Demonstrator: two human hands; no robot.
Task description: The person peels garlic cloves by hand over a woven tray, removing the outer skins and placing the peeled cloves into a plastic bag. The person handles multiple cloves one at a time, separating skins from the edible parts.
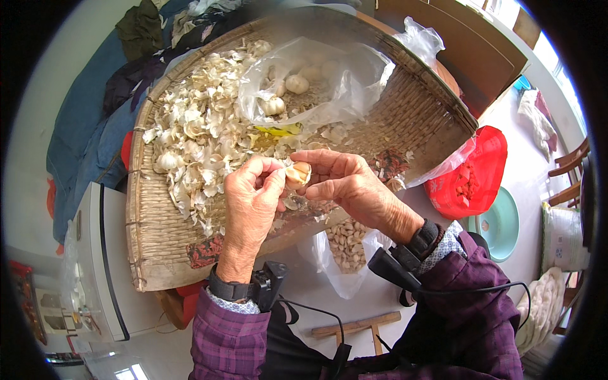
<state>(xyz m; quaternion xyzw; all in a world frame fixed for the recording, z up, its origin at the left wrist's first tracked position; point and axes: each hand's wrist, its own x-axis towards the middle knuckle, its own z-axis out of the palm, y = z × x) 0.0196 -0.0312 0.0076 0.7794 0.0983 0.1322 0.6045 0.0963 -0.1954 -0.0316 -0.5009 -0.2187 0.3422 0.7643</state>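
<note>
Between my two hands is a partly peeled garlic bulb (298, 175) with cloves showing. My left hand (254, 190) pinches papery skin at its left side, with thumb and forefinger together. My right hand (354, 187) is at its right side, thumb and fingers around it; the fingers behind are partly hidden. Both hands are over a large woven basket tray (159, 251). Loose garlic skins (199, 118) lie heaped on its left part. Behind the hands, a clear plastic bag (349, 97) holds whole garlic bulbs (297, 84). Below the tray, another plastic bag holds separated cloves (347, 242).
Right of the tray are a red plastic bag (494, 156) and a pale green basin (510, 223). A white cabinet (121, 261) stands at the left. A wooden stool (356, 327) is on the floor near my legs. Cables hang from both wrist devices.
</note>
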